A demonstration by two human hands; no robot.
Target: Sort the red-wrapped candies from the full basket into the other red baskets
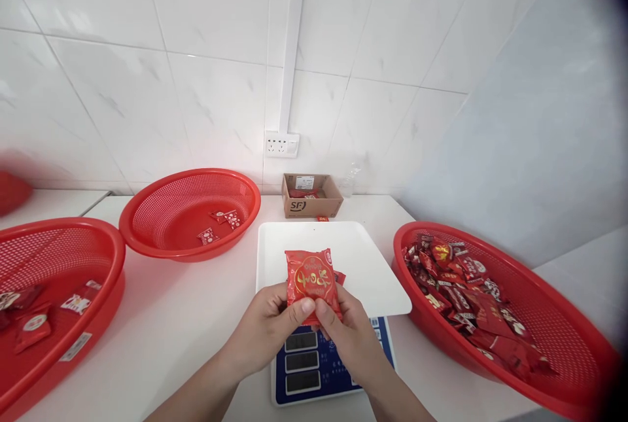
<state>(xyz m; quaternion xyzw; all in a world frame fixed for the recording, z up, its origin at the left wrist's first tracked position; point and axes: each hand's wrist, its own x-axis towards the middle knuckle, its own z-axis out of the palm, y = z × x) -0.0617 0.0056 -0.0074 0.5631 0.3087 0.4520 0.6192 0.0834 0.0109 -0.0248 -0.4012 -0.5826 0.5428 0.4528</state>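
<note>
A square red candy packet with gold lettering is held upright in both hands over the scale. Both thumbs press its lower front, while my left hand grips the left side and my right hand the right. A corner of a second red wrapper shows behind it; whether it is held too, I cannot tell. Most of the fingers are hidden behind the packet. Beneath lies the scale's white pan, and the blue panel with several dark displays faces me.
At right, a red basket holds a heap of red-wrapped sweets. Two more red baskets, one behind and one nearer, carry a few packets at left. A cardboard box stands by the tiled wall.
</note>
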